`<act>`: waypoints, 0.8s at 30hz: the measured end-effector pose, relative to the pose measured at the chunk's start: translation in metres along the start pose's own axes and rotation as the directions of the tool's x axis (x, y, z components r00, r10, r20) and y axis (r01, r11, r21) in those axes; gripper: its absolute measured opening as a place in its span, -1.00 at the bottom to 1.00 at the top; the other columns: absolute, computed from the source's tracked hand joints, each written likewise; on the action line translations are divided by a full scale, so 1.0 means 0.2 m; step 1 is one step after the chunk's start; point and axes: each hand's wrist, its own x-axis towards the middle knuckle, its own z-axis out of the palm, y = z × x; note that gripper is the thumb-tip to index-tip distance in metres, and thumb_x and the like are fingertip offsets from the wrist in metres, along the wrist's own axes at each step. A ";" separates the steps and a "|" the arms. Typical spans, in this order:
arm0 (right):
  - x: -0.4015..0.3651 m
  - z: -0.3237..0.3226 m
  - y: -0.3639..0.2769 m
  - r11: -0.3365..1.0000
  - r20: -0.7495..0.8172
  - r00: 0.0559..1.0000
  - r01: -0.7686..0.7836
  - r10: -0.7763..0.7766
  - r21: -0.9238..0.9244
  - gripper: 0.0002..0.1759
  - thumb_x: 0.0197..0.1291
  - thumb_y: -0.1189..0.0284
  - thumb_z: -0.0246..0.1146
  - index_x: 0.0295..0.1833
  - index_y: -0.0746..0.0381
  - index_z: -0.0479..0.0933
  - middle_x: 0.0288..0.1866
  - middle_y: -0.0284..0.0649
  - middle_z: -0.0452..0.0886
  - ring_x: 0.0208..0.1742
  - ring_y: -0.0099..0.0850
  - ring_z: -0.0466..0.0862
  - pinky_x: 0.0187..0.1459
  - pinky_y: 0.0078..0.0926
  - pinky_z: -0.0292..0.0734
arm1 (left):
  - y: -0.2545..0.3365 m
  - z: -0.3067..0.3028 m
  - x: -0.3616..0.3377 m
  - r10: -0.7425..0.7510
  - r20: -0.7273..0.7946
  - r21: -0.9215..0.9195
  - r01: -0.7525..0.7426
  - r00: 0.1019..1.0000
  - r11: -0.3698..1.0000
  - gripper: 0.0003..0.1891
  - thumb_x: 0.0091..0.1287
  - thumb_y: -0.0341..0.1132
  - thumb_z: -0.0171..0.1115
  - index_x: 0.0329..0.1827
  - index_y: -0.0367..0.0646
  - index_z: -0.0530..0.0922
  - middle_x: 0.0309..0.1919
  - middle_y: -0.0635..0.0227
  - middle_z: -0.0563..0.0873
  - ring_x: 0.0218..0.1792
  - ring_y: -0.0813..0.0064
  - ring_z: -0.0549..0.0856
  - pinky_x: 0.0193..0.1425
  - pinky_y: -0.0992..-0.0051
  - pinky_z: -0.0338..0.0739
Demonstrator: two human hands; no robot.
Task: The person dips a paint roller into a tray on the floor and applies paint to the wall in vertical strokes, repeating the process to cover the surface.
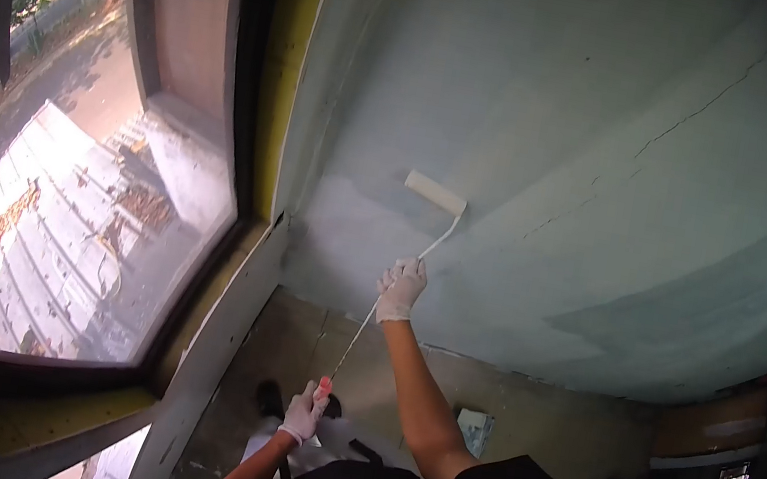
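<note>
A paint roller with a white sleeve (435, 193) lies against the pale grey-green wall (522, 141). Its thin metal rod slants down towards my body. Up near the roller's bend, my right hand (401, 289) in a white glove is closed around the rod. Lower down, my left hand (305, 411), gloved too, grips the red handle end (324, 387). Around the roller the wall shows lighter and darker patches of paint.
On the left, a window opening (247, 115) with a yellow frame edge looks onto a roof and street. Cracks (694, 114) run across the wall's upper right. A light-coloured container (474, 429) stands on the floor by my right arm. Dark shelving (706, 466) is at the lower right.
</note>
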 end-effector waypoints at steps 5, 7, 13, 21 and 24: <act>-0.09 0.28 -0.40 0.979 0.117 0.972 0.203 -0.204 0.027 -0.73 0.43 0.27 -0.01 -0.41 -0.01 0.24 -0.64 -0.52 0.11 -0.68 -0.63 0.12 -0.65 -0.62 -0.07 | 0.28 -0.06 0.28 0.160 -0.033 -0.004 -0.161 0.987 0.987 -0.62 0.38 -0.02 0.10 -0.05 -0.18 0.37 -0.44 -0.14 0.64 -0.29 -0.28 0.62 -0.27 -0.06 0.45; -0.13 0.39 -0.59 0.963 0.156 0.950 0.265 -0.270 0.051 -0.74 0.37 0.33 -0.02 -0.44 -0.02 0.21 -0.65 -0.53 0.08 -0.68 -0.64 0.10 -0.63 -0.63 -0.09 | 0.43 -0.08 0.39 0.205 -0.033 -0.021 -0.205 0.978 0.978 -0.62 0.38 -0.03 0.12 -0.04 -0.18 0.38 -0.43 -0.12 0.65 -0.28 -0.26 0.63 -0.26 -0.04 0.46; -0.28 0.75 -1.19 0.896 0.207 0.873 0.442 -0.442 0.049 -0.73 0.50 0.22 -0.07 -0.34 -0.06 0.19 -0.59 -0.55 0.07 -0.60 -0.67 0.06 -0.55 -0.66 -0.06 | 1.01 -0.09 0.71 0.397 -0.071 -0.061 -0.401 0.915 0.914 -0.56 0.42 0.03 0.07 0.01 -0.22 0.37 -0.42 -0.18 0.63 -0.26 -0.32 0.60 -0.22 -0.05 0.44; -0.42 1.19 -2.11 0.700 0.421 0.596 0.699 -0.684 0.147 -0.70 0.30 0.41 -0.08 -0.49 0.00 0.04 -0.57 -0.51 0.05 -0.61 -0.61 0.02 -0.55 -0.54 -0.10 | 2.02 -0.21 0.86 0.584 -0.103 -0.174 -0.593 0.805 0.787 -0.60 0.43 -0.06 0.08 0.07 -0.21 0.34 -0.44 -0.15 0.62 -0.28 -0.26 0.61 -0.21 0.01 0.43; -0.51 1.35 -2.36 0.661 0.444 0.535 0.723 -0.719 0.199 -0.77 0.27 0.43 -0.05 -0.47 0.08 0.16 -0.56 -0.45 0.03 -0.61 -0.56 0.03 -0.55 -0.50 -0.11 | 2.26 -0.21 0.84 0.629 -0.242 -0.119 -0.666 0.739 0.736 -0.65 0.45 -0.09 0.06 -0.04 -0.25 0.35 -0.55 -0.04 0.55 -0.45 -0.11 0.57 -0.32 0.13 0.40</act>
